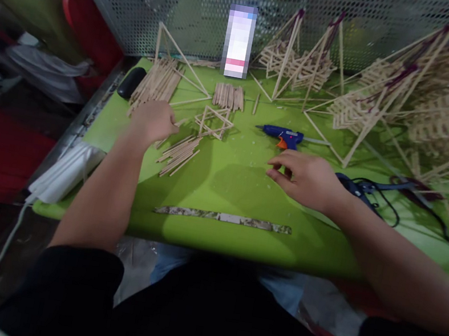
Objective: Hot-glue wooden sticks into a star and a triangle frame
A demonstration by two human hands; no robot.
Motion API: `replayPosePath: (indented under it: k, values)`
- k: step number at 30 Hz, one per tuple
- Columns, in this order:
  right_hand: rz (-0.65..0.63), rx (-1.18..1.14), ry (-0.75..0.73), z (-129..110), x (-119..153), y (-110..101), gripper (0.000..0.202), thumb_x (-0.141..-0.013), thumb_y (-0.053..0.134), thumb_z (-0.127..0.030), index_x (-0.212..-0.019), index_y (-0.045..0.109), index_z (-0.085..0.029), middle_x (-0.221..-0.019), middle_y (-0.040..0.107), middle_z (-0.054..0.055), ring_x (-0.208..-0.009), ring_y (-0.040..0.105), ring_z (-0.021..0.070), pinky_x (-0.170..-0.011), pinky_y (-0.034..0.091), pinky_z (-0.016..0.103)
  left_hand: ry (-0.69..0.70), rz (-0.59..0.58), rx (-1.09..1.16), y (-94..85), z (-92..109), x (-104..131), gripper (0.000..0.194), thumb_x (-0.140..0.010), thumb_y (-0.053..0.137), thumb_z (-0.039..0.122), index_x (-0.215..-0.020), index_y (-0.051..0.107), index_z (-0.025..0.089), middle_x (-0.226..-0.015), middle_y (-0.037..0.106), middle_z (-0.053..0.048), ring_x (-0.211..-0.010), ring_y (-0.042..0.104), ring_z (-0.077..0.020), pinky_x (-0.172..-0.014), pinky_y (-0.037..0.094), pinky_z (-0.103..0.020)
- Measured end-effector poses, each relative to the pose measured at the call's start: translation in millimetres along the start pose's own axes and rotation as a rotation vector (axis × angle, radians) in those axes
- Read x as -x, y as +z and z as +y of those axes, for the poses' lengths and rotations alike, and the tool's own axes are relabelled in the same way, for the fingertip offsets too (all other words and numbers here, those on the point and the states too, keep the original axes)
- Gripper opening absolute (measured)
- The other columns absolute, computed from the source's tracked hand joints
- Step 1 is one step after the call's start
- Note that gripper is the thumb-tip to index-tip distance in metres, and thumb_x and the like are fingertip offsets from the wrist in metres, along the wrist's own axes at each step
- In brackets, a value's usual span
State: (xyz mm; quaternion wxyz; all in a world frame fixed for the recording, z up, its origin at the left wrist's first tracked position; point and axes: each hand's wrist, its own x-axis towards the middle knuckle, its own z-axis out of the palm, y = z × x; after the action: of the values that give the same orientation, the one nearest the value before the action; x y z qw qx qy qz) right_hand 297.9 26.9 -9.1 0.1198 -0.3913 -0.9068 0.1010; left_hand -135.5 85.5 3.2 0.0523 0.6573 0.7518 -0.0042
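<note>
My left hand (pixel 152 122) is closed with its fingertips pinched, and the pale ends of a wooden stick (pixel 161 142) show beside them. It is between a tall bundle of long sticks (pixel 164 82) and a loose pile of short sticks (pixel 179 154). To its right, a small star-shaped frame of glued sticks (pixel 214 122) lies on the green table (pixel 230 183). My right hand (pixel 307 178) hovers over the table with curled fingers apart, nothing visible in them. Just beyond it lies a blue glue gun (pixel 282 135) with an orange trigger, its nozzle pointing left.
A phone (pixel 238 40) stands against the perforated metal screen (pixel 192 6), behind short sticks (pixel 228 97). Finished stick structures (pixel 441 119) crowd the right side. Dark-handled cutters (pixel 362 186) and a cable lie by my right wrist. A patterned strip (pixel 224 218) lies near the front edge.
</note>
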Motion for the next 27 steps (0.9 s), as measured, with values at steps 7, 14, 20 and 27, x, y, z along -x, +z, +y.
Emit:
replayPosePath:
  k: [7,14,20,27]
  values:
    - [-0.077,0.09,-0.008,-3,0,0,0.034,-0.115,0.058,-0.043,-0.12,0.083,-0.02,-0.116,0.087,0.012,-0.101,0.08,0.0299,-0.073,0.048,0.037,0.058,-0.034,-0.045,-1.9,-3,-2,0.016,-0.088,0.08,0.038,-0.091,0.088,0.024,-0.104,0.089,-0.011,-0.106,0.082,-0.0368,-0.097,0.06,-0.042]
    - [-0.148,0.117,-0.067,-7,1,-2,0.033,-0.116,0.06,-0.043,-0.122,0.083,-0.02,-0.116,0.087,0.011,-0.098,0.082,0.0291,-0.072,0.052,0.037,0.136,-0.096,0.025,-6.6,-5,-2,0.022,-0.085,0.074,0.038,-0.089,0.089,0.023,-0.105,0.089,-0.012,-0.107,0.083,-0.0362,-0.094,0.058,-0.042]
    - [-0.063,0.014,-0.178,-15,3,14,0.046,-0.119,0.054,-0.046,-0.144,0.078,-0.016,-0.143,0.081,0.019,-0.129,0.079,0.0361,-0.112,0.063,0.052,0.131,-0.024,0.108,-9.8,-9,-1,0.021,-0.087,0.072,0.038,-0.09,0.087,0.024,-0.103,0.088,-0.012,-0.102,0.081,-0.0339,-0.094,0.059,-0.042]
    - [-0.178,-0.067,-0.239,-32,-1,43,0.075,-0.117,0.057,-0.055,-0.178,0.051,-0.011,-0.185,0.047,0.022,-0.169,0.05,0.0419,-0.139,0.043,0.061,0.085,0.195,0.211,-9.1,1,4,0.016,-0.095,0.067,0.03,-0.091,0.082,0.024,-0.089,0.082,-0.01,-0.103,0.079,-0.033,-0.098,0.059,-0.045]
